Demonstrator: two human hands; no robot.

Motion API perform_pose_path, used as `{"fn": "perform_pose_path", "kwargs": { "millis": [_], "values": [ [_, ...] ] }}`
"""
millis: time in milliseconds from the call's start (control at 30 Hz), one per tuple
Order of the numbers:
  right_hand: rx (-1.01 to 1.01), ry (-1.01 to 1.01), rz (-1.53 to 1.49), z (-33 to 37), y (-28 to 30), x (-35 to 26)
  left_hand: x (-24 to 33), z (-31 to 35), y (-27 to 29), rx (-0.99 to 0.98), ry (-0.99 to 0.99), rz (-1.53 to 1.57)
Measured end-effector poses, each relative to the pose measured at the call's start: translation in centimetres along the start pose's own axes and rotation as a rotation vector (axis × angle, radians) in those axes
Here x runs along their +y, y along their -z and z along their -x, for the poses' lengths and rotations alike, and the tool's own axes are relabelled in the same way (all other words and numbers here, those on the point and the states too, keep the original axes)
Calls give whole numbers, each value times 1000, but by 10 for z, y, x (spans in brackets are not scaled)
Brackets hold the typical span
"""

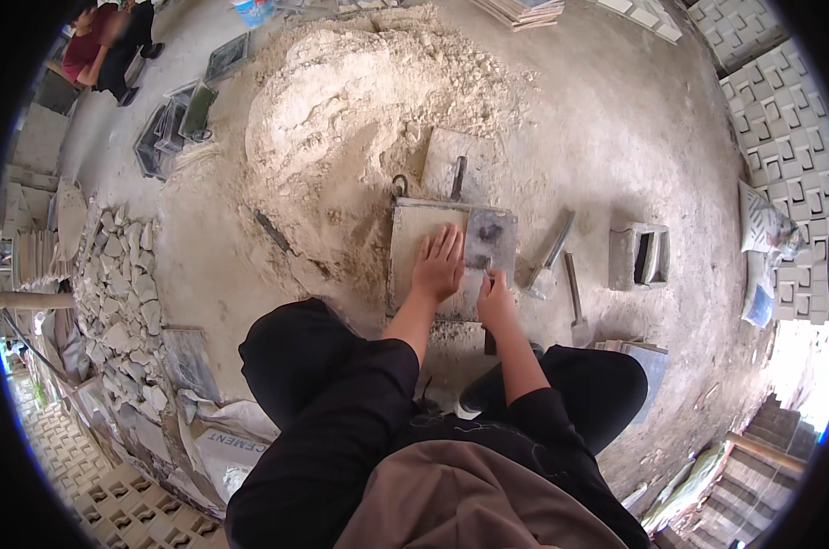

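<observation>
A square, flat mould [403, 274] with a raised rim lies on the floor in front of my knees, with a smooth beige surface on its left part. My left hand [440, 263] rests flat on that surface, fingers stretched forward. A grey plate with dark stains [490, 240] covers the mould's right part. At the plate's near edge my right hand [495, 297] is closed, its fingers wrapped round something mostly hidden, perhaps a handle. Just beyond the mould lies a flat board [444, 156] with a dark metal bar [458, 178] on it. A metal ring [399, 186] stands at the far left corner.
A big heap of pale powder [328, 110] spreads beyond the mould. To the right lie two small scoop-like tools [554, 252] [575, 297] and a hollow block [627, 256]. Broken pieces [117, 284] pile at left. Patterned blocks [785, 128] are stacked at far right; a person [113, 46] is at far left.
</observation>
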State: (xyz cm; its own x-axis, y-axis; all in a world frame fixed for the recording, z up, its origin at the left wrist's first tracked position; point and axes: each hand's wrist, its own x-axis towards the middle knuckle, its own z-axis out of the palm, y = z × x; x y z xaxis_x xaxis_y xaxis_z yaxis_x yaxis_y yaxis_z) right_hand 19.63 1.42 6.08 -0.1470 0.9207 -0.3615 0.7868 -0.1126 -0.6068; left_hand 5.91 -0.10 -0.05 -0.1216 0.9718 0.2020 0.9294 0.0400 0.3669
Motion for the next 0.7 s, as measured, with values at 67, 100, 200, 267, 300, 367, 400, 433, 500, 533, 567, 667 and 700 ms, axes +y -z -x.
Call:
{"fn": "perform_pose_path", "kwargs": {
  "millis": [67,100,200,267,300,367,400,433,500,533,567,667,700],
  "values": [
    [78,75,25,-14,2,-3,3,-1,1,-4,-10,-30],
    [116,123,29,-20,1,-10,-1,0,1,-29,-2,-36],
    [-37,-78,-110,-43,7,-42,-9,-2,6,-53,1,-43],
    [-47,-95,-97,-79,21,-60,-3,-2,8,-25,-30,-18],
    [-51,-102,-91,-90,27,-61,-3,0,10,-82,-24,-22],
    [-56,-102,-109,-95,41,-59,-3,2,17,-191,-8,-40],
    [-60,-99,-120,-97,47,-62,-3,-2,22,-161,22,-56],
    [-28,-50,-159,-94,53,-60,-2,-8,26,-130,49,-70],
    [-9,31,-232,-58,46,-47,-12,3,29,-121,105,-86],
    [19,76,-185,-41,39,-35,-19,5,31,-118,108,-80],
    [49,115,-136,-22,30,-20,-23,7,30,-118,110,-69],
    [0,89,-115,29,13,5,-17,11,28,-194,111,-179],
    [-23,90,-85,36,5,8,-17,13,24,-153,101,-147]
  ]
}}
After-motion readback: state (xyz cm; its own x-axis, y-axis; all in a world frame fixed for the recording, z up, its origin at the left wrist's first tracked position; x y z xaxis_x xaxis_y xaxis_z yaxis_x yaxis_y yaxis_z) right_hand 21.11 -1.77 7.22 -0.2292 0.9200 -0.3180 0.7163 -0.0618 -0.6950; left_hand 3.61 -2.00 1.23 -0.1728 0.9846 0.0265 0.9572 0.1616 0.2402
